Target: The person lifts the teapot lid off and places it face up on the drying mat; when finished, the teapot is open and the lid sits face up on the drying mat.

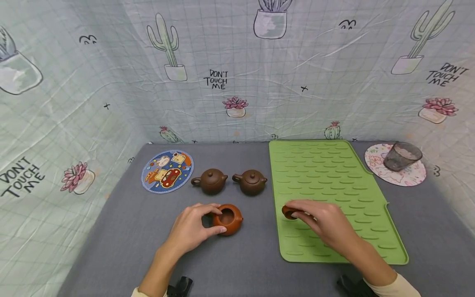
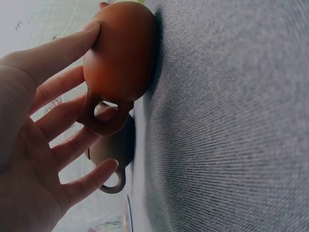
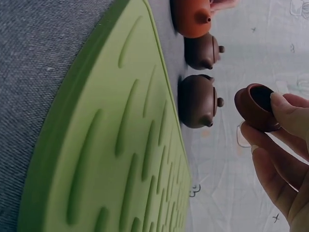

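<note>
An orange-brown teapot with an uncovered round mouth stands on the grey cloth. My left hand grips it by the rim between thumb and fingers, and its loop handle shows below the thumb in the left wrist view. Over the near-left part of the green mat, my right hand pinches a small reddish-brown teapot lid, tilted so its dark hollow underside shows. Two dark brown teapots with lids on stand side by side just behind the orange-brown one.
A round blue cartoon coaster lies at the back left. At the back right, a dark see-through cup rests tilted on a round pink patterned coaster. A printed cloth hangs behind and at both sides of the table.
</note>
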Demonstrator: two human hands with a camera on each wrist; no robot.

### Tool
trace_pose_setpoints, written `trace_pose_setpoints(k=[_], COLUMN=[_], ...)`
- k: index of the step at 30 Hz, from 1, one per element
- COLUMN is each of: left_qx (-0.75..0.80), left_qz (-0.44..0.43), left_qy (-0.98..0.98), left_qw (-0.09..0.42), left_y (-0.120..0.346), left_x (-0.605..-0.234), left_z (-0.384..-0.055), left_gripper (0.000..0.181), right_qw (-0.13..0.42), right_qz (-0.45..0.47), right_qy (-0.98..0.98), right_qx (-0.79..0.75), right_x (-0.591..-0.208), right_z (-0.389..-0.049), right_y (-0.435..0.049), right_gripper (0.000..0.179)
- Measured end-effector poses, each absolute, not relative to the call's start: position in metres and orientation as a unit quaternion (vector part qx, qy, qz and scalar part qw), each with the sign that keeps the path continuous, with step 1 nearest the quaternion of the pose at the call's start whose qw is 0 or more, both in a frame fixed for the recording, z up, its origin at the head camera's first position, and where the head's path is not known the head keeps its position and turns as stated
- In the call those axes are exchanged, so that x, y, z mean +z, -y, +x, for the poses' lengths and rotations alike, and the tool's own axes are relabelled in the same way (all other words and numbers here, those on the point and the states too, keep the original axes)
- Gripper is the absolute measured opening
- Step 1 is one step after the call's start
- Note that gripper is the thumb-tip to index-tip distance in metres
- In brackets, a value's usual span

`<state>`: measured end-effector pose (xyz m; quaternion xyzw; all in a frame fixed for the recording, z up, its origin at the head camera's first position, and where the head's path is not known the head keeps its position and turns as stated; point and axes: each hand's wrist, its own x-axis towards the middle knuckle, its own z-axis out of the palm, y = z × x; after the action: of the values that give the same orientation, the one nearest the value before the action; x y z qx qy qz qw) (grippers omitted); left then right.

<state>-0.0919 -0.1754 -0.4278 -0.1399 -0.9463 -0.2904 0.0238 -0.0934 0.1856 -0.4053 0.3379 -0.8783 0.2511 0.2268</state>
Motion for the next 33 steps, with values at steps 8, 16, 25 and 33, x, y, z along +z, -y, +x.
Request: trace_pose_setpoints(k=[8,16,25,33], left_qx=[-0.294,-0.294,-0.295,-0.302], left_qz=[-0.135,-0.129,-0.124,-0.113], left_qy=[0.946,0.947,0.947,0.946], left_qw=[0.018,0.011,0.007,-0.005], left_y=[0.176,0.175,0.176,0.174], left_x=[-0.426,-0.425,-0.424,-0.423], left_z=[-0.093,-0.093,-0.093,-0.093], left_gripper=[0.034,0.034,0.034,0.035], right_qw=[0.222,0.177,0.089,0.042], right_qz=[0.339,0.336,0.36,0.358], right_qy=[0.876,0.888,0.885,0.887], right_qx=[0.26,0.259,0.28,0.29], right_x=[-0.41,-0.419,-0.427,-0.431], right_z=[-0.091,-0.089,-0.086,-0.085], right_y=[-0.188,-0.191,-0.195,-0.197], right_gripper=[0.027,0.029,0.031,0.03])
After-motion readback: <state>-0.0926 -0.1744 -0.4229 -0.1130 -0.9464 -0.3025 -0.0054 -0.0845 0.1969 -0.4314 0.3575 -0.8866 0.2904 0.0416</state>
